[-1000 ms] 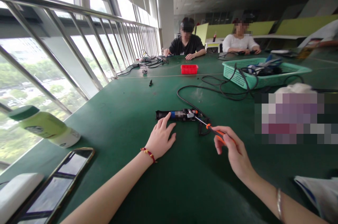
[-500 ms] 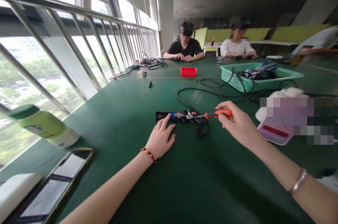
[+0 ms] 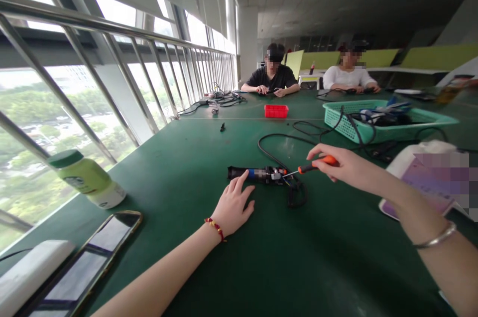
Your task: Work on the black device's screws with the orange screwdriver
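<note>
A black, tube-shaped corded device (image 3: 239, 173) with a blue band lies on the green table, its right end opened so that wires and metal parts show. My left hand (image 3: 233, 203) rests beside it, fingers spread, the index fingertip touching the tube near the blue band. My right hand (image 3: 341, 167) is closed on the orange and black handle of a screwdriver (image 3: 306, 169). The screwdriver slants down to the left, its tip at the exposed parts by the wires; whether it sits in a screw I cannot tell. A black loop-shaped part (image 3: 298, 195) lies by the device's right end.
A teal basket (image 3: 388, 132) holding cables and parts stands at back right, a red bin (image 3: 276, 111) farther back. A purple-and-white package (image 3: 421, 182) lies right. A bottle (image 3: 87, 177), phone (image 3: 89, 262) and white box (image 3: 35, 274) are left. Two people sit across the table.
The whole view has shifted, so things appear lower and farther right. The screwdriver's handle is tilted up more steeply; its tip stays at the exposed parts. My left fingertip stays on the device.
</note>
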Action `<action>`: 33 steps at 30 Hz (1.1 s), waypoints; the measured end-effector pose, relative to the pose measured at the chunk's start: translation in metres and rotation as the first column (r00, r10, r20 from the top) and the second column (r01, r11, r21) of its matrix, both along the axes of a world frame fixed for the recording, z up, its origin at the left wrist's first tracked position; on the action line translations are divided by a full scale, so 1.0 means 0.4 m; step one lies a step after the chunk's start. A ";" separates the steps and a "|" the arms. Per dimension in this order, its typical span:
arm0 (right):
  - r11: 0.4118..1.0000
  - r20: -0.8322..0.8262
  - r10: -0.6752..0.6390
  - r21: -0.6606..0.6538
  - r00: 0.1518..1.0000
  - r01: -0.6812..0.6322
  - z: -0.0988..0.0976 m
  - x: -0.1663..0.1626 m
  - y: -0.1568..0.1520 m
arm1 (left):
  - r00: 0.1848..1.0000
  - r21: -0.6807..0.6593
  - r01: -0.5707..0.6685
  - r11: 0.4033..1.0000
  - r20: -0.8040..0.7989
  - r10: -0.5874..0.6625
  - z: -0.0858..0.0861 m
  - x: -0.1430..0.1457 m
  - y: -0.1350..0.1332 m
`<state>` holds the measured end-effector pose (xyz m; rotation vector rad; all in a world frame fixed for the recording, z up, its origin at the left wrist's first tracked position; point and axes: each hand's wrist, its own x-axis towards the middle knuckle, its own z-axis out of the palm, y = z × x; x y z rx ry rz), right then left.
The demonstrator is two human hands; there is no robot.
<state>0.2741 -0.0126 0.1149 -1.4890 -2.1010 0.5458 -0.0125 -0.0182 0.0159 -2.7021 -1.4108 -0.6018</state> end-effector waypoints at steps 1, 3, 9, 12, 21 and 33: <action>1.000 -0.016 -0.008 -0.017 1.000 0.008 -0.003 0.005 0.003 | 1.000 -0.004 -0.002 1.000 -0.007 0.002 0.001 0.000 0.000; 0.998 -0.037 -0.016 -0.057 0.999 0.014 -0.007 0.011 0.008 | 1.000 -0.015 -0.008 1.000 -0.019 0.008 0.002 0.000 0.000; 1.000 -0.022 -0.017 0.023 1.000 0.017 0.002 0.000 0.005 | 0.999 -0.041 -0.012 0.999 -0.031 0.010 0.003 0.002 0.001; 0.998 0.038 -0.011 0.055 0.999 0.009 0.006 0.004 0.002 | 1.000 -0.033 -0.002 0.999 -0.025 0.001 0.000 0.002 0.002; 1.000 0.156 -0.018 -0.023 0.988 0.022 0.024 0.009 -0.009 | 0.999 -0.046 -0.009 0.999 -0.039 0.007 0.003 0.007 0.003; 0.991 0.103 -0.114 0.081 0.988 0.106 0.034 0.016 -0.002 | 0.999 -0.039 0.001 0.999 -0.050 -0.003 -0.004 0.005 0.004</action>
